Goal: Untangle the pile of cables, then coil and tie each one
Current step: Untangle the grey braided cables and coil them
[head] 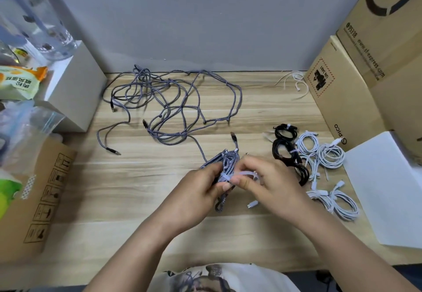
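Near the front edge of the wooden worktop point(141, 177), toward its middle, a coiled grey braided cable point(225, 162) is held bunched into a narrow bundle, with a pale translucent tie point(242, 175) wrapped across it. The left hand point(201, 191) grips the bundle, fingers curled round it; the right hand point(271, 182) pinches the tie between thumb and fingertips. The lower loops and one plug show below the hands, but the middle of the bundle is covered by fingers — whether the tie is fastened cannot be told. Toward the back edge sprawls a loose tangle of grey braided cables point(169, 102), woven in texture, with dark plugs at the ends. By the right edge lie round coils, each tied: glossy black coils point(286, 152) and smooth white coils point(328, 157). Spare white ties point(294, 80) lie in the back right corner — blurred, their count unclear.
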Motion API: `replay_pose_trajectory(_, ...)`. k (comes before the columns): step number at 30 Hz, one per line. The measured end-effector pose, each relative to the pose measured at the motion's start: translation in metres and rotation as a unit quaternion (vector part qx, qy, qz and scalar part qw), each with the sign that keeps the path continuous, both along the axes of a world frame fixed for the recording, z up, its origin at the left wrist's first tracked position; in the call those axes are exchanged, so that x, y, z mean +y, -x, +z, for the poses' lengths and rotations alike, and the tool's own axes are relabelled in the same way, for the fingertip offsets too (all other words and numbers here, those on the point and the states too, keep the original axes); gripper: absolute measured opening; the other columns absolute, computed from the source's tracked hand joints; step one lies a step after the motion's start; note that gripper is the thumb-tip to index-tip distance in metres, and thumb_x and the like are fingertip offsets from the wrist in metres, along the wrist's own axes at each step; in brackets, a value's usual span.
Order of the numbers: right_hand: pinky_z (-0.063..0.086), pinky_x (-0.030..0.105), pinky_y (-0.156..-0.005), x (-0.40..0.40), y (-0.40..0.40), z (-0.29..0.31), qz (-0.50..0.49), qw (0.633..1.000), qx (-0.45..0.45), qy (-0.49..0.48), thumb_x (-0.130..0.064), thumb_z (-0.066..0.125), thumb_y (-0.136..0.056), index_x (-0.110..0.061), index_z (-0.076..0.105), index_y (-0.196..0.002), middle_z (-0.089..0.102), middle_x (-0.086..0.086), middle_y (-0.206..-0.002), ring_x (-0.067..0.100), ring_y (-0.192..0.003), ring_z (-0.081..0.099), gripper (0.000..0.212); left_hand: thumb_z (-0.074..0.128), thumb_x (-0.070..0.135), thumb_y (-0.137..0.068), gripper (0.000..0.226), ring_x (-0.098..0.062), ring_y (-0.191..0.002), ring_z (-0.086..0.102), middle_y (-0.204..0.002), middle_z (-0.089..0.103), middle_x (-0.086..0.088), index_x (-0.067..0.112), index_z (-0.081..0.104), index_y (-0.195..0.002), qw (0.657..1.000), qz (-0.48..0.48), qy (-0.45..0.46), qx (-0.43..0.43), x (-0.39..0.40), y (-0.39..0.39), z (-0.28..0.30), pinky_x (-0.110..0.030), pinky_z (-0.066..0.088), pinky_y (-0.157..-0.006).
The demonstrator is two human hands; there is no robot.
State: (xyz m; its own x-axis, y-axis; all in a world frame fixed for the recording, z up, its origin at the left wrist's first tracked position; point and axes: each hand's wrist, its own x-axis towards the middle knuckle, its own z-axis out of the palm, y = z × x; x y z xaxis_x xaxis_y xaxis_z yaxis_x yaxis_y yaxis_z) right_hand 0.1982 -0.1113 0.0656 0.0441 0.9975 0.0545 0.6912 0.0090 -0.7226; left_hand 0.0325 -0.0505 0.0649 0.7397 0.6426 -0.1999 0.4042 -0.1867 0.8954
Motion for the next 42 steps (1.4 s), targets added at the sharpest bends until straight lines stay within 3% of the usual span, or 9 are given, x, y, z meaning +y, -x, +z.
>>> replay_pose_trajectory(3, 0.037, 0.019, -0.059, -0.004, 0.000, -0.001, -0.020, 0.987, 0.147, 0.055, -0.046, 0.052, -0.082, -0.029, 0.058, -0.068, 0.058, -0.015, -0.066, -0.001, -0.062, 0.051, 0.023, 0.049, 0.022, -0.092, 0.006, -0.003, -0.069, 0.048, -0.074, 0.058, 0.013, 0.019, 0.055, -0.092, 1.000, 0.001, 0.000, -0.004, 0.001, 0.003, 0.000, -0.023, 0.040, -0.068)
replay_pose_trajectory(6, 0.036, 0.026, -0.059, -0.005, 0.002, 0.000, -0.052, 0.984, 0.157, 0.064, -0.042, 0.052, -0.078, -0.024, 0.059, -0.063, 0.055, -0.011, -0.059, 0.003, -0.058, 0.046, 0.025, 0.052, 0.012, -0.094, 0.005, -0.013, -0.069, 0.046, -0.073, 0.057, 0.005, 0.017, 0.053, -0.091, 0.999, -0.006, -0.037, 0.021, 0.001, 0.004, -0.002, -0.030, 0.041, -0.068)
replay_pose_trajectory(11, 0.027, 0.029, -0.059, -0.003, 0.013, -0.004, -0.023, 0.996, -0.078, -0.019, -0.038, 0.041, -0.080, -0.024, 0.048, -0.072, 0.038, -0.016, -0.056, 0.013, -0.063, 0.040, 0.017, 0.053, 0.010, -0.092, 0.006, -0.015, -0.074, 0.053, -0.080, 0.062, 0.003, 0.015, 0.056, -0.096, 0.999, 0.006, -0.037, 0.025, -0.005, -0.001, -0.005, -0.031, 0.045, -0.073)
replay_pose_trajectory(16, 0.032, 0.030, -0.063, -0.003, 0.018, -0.005, -0.062, 0.969, -0.228, -0.073, -0.039, 0.048, -0.078, -0.024, 0.059, -0.075, 0.053, -0.007, -0.073, 0.021, -0.070, 0.054, 0.019, 0.053, 0.019, -0.092, 0.005, -0.019, -0.078, 0.057, -0.080, 0.064, 0.004, 0.023, 0.056, -0.093, 0.998, 0.013, -0.037, 0.042, -0.003, 0.001, -0.013, -0.031, 0.046, -0.073)
replay_pose_trajectory(21, 0.028, 0.033, -0.075, 0.005, 0.023, -0.001, 0.043, 0.922, -0.324, -0.207, -0.025, 0.057, -0.080, -0.021, 0.064, -0.071, 0.056, -0.001, -0.075, 0.021, -0.071, 0.053, 0.013, 0.054, 0.013, -0.091, 0.016, -0.022, -0.080, 0.058, -0.080, 0.066, -0.002, 0.027, 0.051, -0.085, 0.996, 0.002, -0.065, 0.064, -0.004, -0.003, -0.011, -0.034, 0.046, -0.074)
replay_pose_trajectory(28, 0.028, 0.034, -0.086, 0.009, 0.021, -0.005, 0.127, 0.882, -0.395, -0.224, -0.020, 0.060, -0.073, -0.026, 0.063, -0.058, 0.053, -0.009, -0.064, 0.014, -0.069, 0.057, 0.017, 0.052, 0.003, -0.086, 0.032, -0.004, -0.064, 0.056, -0.069, 0.062, 0.007, 0.029, 0.045, -0.070, 0.995, -0.043, -0.039, 0.081, -0.004, -0.003, -0.010, -0.018, 0.042, -0.061)
replay_pose_trajectory(32, 0.031, 0.035, -0.083, 0.007, 0.019, -0.008, 0.152, 0.891, -0.364, -0.225, -0.011, 0.052, -0.074, -0.023, 0.062, -0.063, 0.055, -0.006, -0.066, 0.017, -0.066, 0.054, 0.019, 0.056, 0.000, -0.085, 0.033, 0.007, -0.057, 0.048, -0.063, 0.054, 0.015, 0.027, 0.047, -0.069, 0.998, -0.043, 0.011, 0.051, -0.001, -0.002, -0.015, -0.014, 0.037, -0.056)
replay_pose_trajectory(38, 0.024, 0.033, -0.079, 0.001, 0.020, -0.009, 0.099, 0.952, -0.232, -0.172, -0.017, 0.050, -0.081, -0.020, 0.060, -0.077, 0.059, -0.007, -0.081, 0.018, -0.077, 0.055, 0.011, 0.060, 0.007, -0.080, 0.018, 0.005, -0.063, 0.045, -0.061, 0.051, 0.020, 0.015, 0.046, -0.071, 0.992, -0.032, 0.110, -0.046, 0.000, 0.004, -0.019, -0.012, 0.037, -0.063)
replay_pose_trajectory(42, 0.017, 0.030, -0.074, -0.005, 0.051, 0.006, 0.100, 0.965, -0.126, -0.209, -0.009, 0.042, -0.083, -0.018, 0.060, -0.077, 0.061, -0.006, -0.079, 0.017, -0.076, 0.051, 0.021, 0.048, -0.004, -0.084, 0.025, 0.015, -0.093, 0.041, -0.077, 0.043, 0.024, 0.020, 0.052, -0.088, 0.999, -0.034, 0.019, -0.012, -0.012, 0.001, -0.019, 0.002, 0.035, -0.070)
